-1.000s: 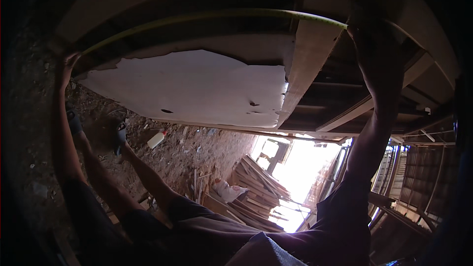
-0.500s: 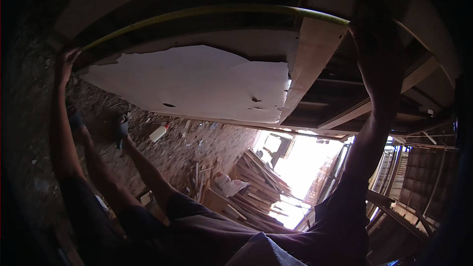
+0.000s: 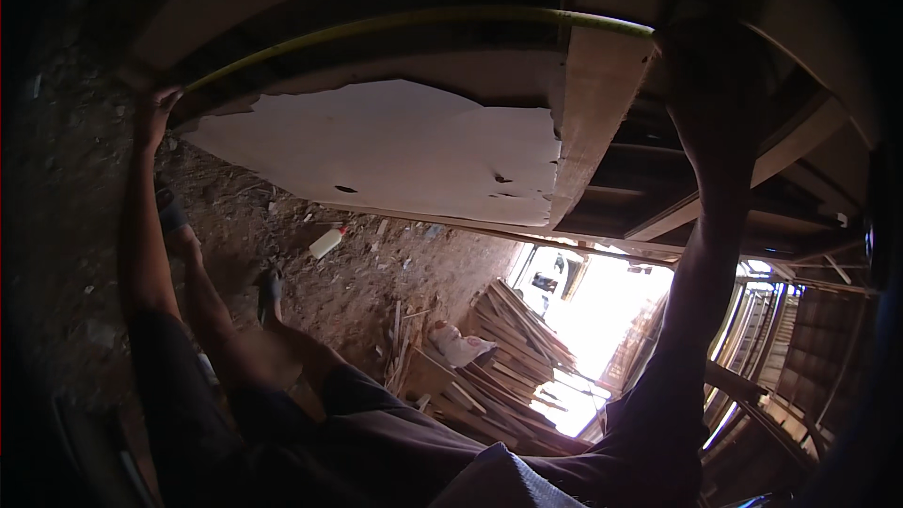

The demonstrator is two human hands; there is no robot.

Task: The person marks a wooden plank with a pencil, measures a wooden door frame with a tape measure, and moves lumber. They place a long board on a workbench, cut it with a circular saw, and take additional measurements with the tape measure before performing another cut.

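A yellow tape measure [image 3: 376, 23] is stretched across a wooden frame [image 3: 602, 94], bowing slightly in the fisheye picture. At its left end my left hand [image 3: 158, 113] is closed, pinching the tape near the frame's left edge. The other end of the tape runs into my right hand [image 3: 701, 61], which is closed on it at the upper right; deep shadow hides most of those fingers. Below the tape, a pale sheet [image 3: 404, 155] with a ragged upper edge and small holes covers part of the frame.
A pale bottle with a red cap [image 3: 326, 244] lies on the littered dirt floor [image 3: 376, 263] by my feet. Stacked planks [image 3: 513, 343] and a whitish bag [image 3: 461, 346] lie near a bright opening [image 3: 602, 301]. More timber slats [image 3: 752, 339] stand at the right.
The view has shifted slightly, so the frame, floor and planks sit a little differently. My left hand appears farther right; both hands keep hold of the stretched tape. One leg has moved.
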